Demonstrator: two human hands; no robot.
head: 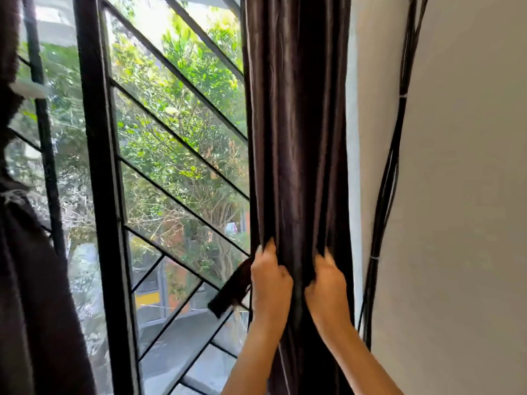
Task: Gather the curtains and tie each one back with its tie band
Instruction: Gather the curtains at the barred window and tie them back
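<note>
The dark curtain (296,138) is hanging gathered in deep folds at the right edge of the window (176,166), just beside the pale wall (462,195). Both hands are grasping it at the same height. The left hand (271,280) is clenching its fingers round the folds on the window side, and the right hand (328,286) is clenching its fingers round the folds on the wall side. A dark tie band (231,289) is sticking out slantwise just left of the left hand. I cannot tell whether that hand is also pinching it. A second dark curtain (34,280) is hanging at the window's left edge. Black cables (387,181) are running down the wall.
</note>
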